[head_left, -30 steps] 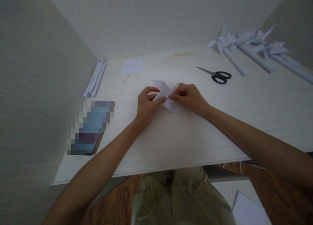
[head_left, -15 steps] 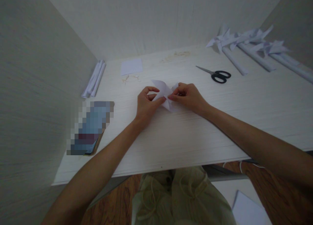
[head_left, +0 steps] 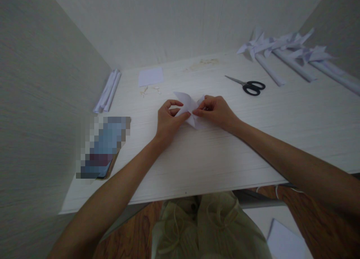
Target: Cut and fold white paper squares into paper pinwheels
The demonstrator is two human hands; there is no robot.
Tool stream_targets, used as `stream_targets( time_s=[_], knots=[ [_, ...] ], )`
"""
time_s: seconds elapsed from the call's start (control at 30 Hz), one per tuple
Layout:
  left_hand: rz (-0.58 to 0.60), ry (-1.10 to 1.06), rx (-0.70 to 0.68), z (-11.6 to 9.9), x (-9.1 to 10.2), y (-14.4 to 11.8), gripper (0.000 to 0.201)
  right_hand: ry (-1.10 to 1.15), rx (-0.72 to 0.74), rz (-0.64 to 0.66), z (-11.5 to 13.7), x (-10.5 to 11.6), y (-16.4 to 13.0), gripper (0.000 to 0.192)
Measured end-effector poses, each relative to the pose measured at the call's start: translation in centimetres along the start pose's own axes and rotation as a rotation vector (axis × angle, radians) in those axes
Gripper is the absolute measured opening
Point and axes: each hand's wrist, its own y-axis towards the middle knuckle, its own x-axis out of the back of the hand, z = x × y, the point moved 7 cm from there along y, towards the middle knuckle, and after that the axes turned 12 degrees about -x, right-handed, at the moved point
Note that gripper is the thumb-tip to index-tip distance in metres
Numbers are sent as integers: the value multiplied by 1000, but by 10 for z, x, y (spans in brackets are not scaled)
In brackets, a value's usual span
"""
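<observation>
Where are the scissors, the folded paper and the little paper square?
scissors (head_left: 254, 88), head view, on the black handles
folded paper (head_left: 184, 98), head view, on its upper flap
paper square (head_left: 151, 76), head view, on its middle

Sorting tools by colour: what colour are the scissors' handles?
Black, on the scissors lying on the table, clear in the head view.

Bare forearms, no sleeves; pale yellowish-green garment (head_left: 209, 229) below
</observation>
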Motion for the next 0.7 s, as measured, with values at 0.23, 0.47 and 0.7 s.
stream_targets(
  time_s=[0.23,0.47,0.7],
  knots=[
    [-2,-5,3,1,0,1,27,24,46,18,-1,-2,0,19],
    [-1,-4,-10,2,1,2,27,53,56,12,-1,-2,0,19],
    [-4,-7,-9,0,0,1,27,38,51,4,-1,-2,0,19]
  ],
)
